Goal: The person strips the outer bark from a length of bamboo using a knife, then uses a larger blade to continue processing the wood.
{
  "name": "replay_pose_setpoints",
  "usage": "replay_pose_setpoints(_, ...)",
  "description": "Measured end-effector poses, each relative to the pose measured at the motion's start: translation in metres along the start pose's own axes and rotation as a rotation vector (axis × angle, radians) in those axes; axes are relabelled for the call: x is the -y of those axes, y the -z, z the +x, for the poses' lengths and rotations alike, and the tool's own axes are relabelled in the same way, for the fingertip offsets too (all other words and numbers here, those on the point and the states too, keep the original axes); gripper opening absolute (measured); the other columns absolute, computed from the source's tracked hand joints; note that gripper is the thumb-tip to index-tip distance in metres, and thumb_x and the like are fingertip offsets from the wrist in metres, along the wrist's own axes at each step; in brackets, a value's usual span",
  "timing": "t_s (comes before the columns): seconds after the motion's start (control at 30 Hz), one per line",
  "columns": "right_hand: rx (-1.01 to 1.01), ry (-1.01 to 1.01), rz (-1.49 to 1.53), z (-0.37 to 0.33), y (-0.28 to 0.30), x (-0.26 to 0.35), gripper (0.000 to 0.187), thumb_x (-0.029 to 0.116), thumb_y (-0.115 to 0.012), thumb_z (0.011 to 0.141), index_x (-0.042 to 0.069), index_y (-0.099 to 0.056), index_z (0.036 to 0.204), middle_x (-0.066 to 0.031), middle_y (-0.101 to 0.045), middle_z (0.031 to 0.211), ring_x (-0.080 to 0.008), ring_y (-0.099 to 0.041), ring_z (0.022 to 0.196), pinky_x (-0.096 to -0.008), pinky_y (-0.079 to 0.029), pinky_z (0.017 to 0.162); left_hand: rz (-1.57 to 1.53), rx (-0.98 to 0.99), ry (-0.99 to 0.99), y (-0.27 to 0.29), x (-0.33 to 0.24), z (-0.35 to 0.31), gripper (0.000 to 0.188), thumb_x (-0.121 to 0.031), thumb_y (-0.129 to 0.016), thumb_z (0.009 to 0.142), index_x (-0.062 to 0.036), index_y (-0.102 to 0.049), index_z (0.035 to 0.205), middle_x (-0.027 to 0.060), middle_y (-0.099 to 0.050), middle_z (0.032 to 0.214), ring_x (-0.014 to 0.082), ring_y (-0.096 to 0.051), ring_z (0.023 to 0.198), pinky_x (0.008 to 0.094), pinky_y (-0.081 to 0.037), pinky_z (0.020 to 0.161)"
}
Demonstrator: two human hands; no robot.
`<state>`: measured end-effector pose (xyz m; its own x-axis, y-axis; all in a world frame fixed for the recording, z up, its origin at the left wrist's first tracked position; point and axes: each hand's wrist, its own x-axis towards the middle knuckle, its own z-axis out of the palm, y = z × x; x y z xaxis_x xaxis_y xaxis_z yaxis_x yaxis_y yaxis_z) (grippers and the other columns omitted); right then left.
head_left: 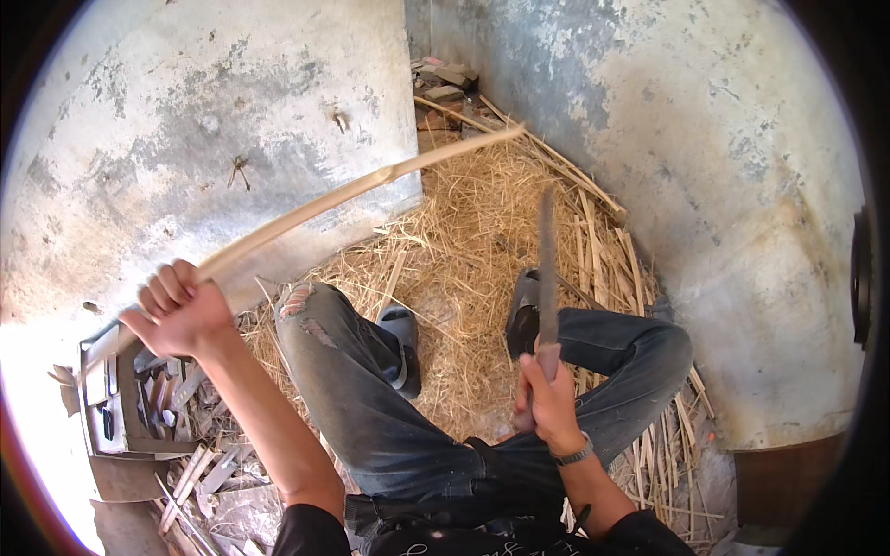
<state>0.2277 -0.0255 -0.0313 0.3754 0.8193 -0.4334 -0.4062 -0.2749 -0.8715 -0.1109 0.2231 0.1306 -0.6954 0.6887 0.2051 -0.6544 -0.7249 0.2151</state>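
Note:
My left hand (185, 313) is raised at the left, closed round a long pale split bamboo strip (315, 206). The strip slants up and away to the right, with a node partway along it, and a short end pokes out behind the hand. In my right hand (554, 400), above my lap, is the handle of a long narrow knife (547, 259). Its dark blade points away from me, nearly upright in the picture. Blade and strip are apart.
Pale shavings (473, 250) cover the floor between my jeans-clad legs and slippers. Split strips (607, 269) lie along the right wall (742, 185). A broken frame (130, 417) with scraps stands at the left, and rubble (445, 83) lies in the far corner.

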Motion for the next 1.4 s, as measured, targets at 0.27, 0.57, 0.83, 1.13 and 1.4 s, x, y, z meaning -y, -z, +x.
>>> replay_pose_setpoints(0.27,-0.100,0.317,0.483,0.048,-0.096,0.107,0.038,0.031,-0.078,0.096,0.005,-0.059,0.117,-0.0075,-0.067,0.105,-0.0214,-0.067,0.116,-0.0241,-0.052,0.068,-0.342,0.151,0.316,0.036,0.007,-0.110,0.056,-0.043,-0.050,0.105,-0.0202,-0.024,0.062,-0.0035,-0.019,0.058,0.0138,-0.019,0.055,0.0316,-0.020,0.054)
replay_pose_setpoints(0.57,0.052,0.582,0.646,0.099,-0.087,0.149,0.026,0.022,-0.079,0.094,0.004,-0.064,0.106,-0.0082,-0.067,0.096,-0.0126,-0.058,0.075,-0.0260,-0.050,0.068,0.321,0.026,0.573,0.017,0.057,-0.132,0.032,-0.034,-0.050,0.106,-0.0064,-0.065,0.098,0.0102,-0.065,0.090,0.0235,-0.063,0.093,0.0368,-0.048,0.093)
replay_pose_setpoints(0.83,-0.213,1.140,0.312,0.117,-0.080,0.205,0.031,-0.004,-0.077,0.088,0.004,-0.047,0.092,-0.0151,-0.068,0.084,-0.0176,-0.071,0.070,-0.0271,-0.055,0.056,0.812,0.854,0.814,0.020,0.038,-0.151,0.043,-0.012,-0.068,0.096,0.0033,-0.056,0.134,0.0122,-0.063,0.129,0.0211,-0.062,0.116,0.0358,-0.052,0.096)
replay_pose_setpoints(1.13,0.223,0.954,-0.309,0.133,-0.085,0.157,0.039,0.014,-0.089,0.082,0.001,-0.056,0.097,-0.0071,-0.070,0.079,-0.0125,-0.066,0.064,-0.0291,-0.054,0.059,0.691,1.183,0.089,-0.093,0.090,-0.143,0.081,-0.025,-0.082,0.089,0.0011,-0.040,0.153,0.0179,-0.061,0.136,0.0258,-0.059,0.125,0.0409,-0.053,0.097)
replay_pose_setpoints(1.4,0.511,0.569,-0.392,0.136,-0.089,0.102,0.040,0.014,-0.089,0.082,0.000,-0.059,0.105,-0.0080,-0.069,0.088,-0.0140,-0.068,0.070,-0.0316,-0.056,0.065,0.751,1.142,0.360,-0.107,0.138,-0.137,0.052,-0.022,-0.069,0.100,0.0019,-0.046,0.140,0.0089,-0.065,0.108,0.0168,-0.067,0.099,0.0313,-0.055,0.087)
